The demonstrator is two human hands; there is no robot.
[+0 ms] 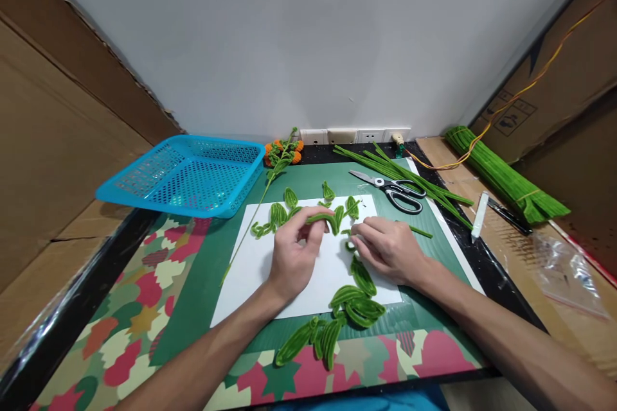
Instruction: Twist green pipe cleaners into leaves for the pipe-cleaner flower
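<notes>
My left hand point(295, 250) pinches a folded green pipe-cleaner leaf point(324, 218) between thumb and fingers above a white paper sheet point(250, 270). My right hand point(385, 245) rests on the sheet just to the right, its fingertips touching another green pipe-cleaner piece point(350, 244). Several finished leaves point(347, 314) lie in a cluster at the sheet's near edge, and more leaves point(290, 198) lie along its far edge.
A blue plastic basket point(187, 173) stands at the back left. A stem with orange flowers point(282, 155) leans beside it. Scissors point(396, 191), loose green pipe cleaners point(400, 173), a bundled pack point(506, 176) and a craft knife point(480, 215) lie to the right. Cardboard walls flank both sides.
</notes>
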